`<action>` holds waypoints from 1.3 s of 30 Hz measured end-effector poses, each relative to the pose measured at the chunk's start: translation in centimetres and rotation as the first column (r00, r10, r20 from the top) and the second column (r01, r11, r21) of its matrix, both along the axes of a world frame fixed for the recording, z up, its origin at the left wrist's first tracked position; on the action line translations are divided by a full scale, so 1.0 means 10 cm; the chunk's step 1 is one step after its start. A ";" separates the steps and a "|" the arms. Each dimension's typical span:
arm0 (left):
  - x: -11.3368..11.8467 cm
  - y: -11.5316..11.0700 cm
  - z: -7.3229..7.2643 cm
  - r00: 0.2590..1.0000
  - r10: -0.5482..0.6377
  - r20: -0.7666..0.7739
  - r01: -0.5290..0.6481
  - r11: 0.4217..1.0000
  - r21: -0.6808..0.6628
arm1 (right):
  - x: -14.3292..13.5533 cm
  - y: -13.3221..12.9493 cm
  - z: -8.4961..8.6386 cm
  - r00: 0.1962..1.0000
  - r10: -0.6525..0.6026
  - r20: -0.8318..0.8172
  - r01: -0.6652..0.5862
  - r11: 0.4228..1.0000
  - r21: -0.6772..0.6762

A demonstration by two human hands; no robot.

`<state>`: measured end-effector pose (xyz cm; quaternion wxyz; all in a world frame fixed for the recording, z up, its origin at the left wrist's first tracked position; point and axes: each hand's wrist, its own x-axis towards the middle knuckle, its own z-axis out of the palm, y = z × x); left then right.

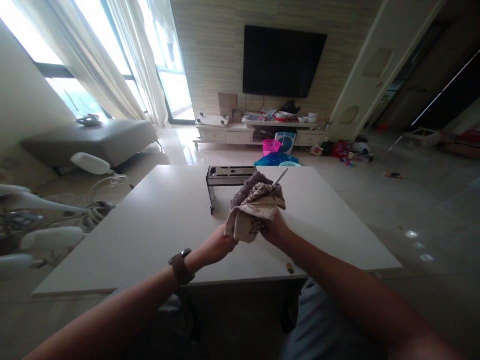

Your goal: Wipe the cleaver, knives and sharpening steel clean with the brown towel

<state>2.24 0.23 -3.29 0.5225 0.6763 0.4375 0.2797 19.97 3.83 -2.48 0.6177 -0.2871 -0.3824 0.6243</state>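
cloth (252, 210), crumpled, mottled brown and beige, clamped in left hand (222, 244) and right hand (276, 231)

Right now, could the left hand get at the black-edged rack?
Probably yes: the black-edged rack stands just beyond the left hand, with nothing visible blocking its left end. That hand seems to hold the brown-and-beige towel, though, and may need to let go.
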 end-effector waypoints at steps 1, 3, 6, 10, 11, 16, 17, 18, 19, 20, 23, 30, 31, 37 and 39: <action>0.01 0.00 0.02 1.000 -0.013 0.022 0.014 1.000 -0.027 | 0.01 0.02 0.02 1.000 -0.006 -0.019 0.006 1.000 -0.007; 0.02 0.01 0.06 0.999 -0.026 0.037 0.028 0.998 -0.060 | 0.08 0.08 0.06 0.998 -0.025 -0.061 0.024 1.000 -0.015; 0.03 0.01 0.13 0.999 -0.043 0.010 0.044 0.997 -0.059 | 0.30 0.24 0.13 0.990 -0.099 -0.095 0.099 0.995 -0.011; 0.01 0.01 0.18 0.998 -0.063 -0.024 0.061 0.996 -0.069 | 0.69 0.46 0.23 0.977 -0.194 -0.094 0.194 0.981 -0.008; 0.00 0.01 0.19 0.998 -0.064 -0.027 0.062 0.995 -0.075 | 0.77 0.50 0.25 0.973 -0.211 -0.089 0.212 0.977 -0.006; -0.02 0.01 0.20 0.998 -0.056 -0.007 0.055 0.993 -0.100 | 0.93 0.55 0.29 0.954 -0.284 -0.093 0.282 0.959 -0.037; -0.02 0.01 0.20 0.998 -0.058 0.011 0.059 0.992 -0.112 | 0.91 0.55 0.29 0.954 -0.282 -0.102 0.279 0.959 -0.046; -0.03 0.02 0.20 0.998 -0.060 0.034 0.064 0.990 -0.125 | 0.89 0.54 0.28 0.955 -0.276 -0.109 0.272 0.961 -0.051; -0.03 0.02 0.19 0.996 -0.060 0.061 0.068 0.988 -0.137 | 0.86 0.53 0.28 0.956 -0.269 -0.115 0.264 0.963 -0.054; -0.03 0.03 0.19 0.994 -0.059 0.088 0.072 0.987 -0.145 | 0.83 0.51 0.27 0.959 -0.260 -0.117 0.255 0.965 -0.054; -0.03 0.04 0.19 0.987 -0.065 0.146 0.086 0.986 -0.142 | 0.74 0.47 0.25 0.971 -0.215 -0.109 0.211 0.976 -0.045; 0.00 0.04 0.13 0.976 -0.035 0.214 0.068 0.987 -0.147 | 0.39 0.21 0.11 0.996 -0.069 -0.054 0.067 0.997 -0.038; 0.00 0.04 0.11 0.976 -0.035 0.213 0.066 0.988 -0.141 | 0.31 0.16 0.08 0.998 -0.044 -0.048 0.042 0.998 -0.039; -0.01 -0.01 0.08 0.986 -0.017 0.165 0.028 0.997 -0.065 | 0.04 -0.05 0.04 1.000 0.027 -0.008 -0.027 1.000 -0.009; 0.01 -0.03 0.09 0.988 -0.026 0.153 0.037 0.997 -0.068 | 0.03 -0.06 0.08 1.000 -0.002 -0.002 0.002 1.000 -0.003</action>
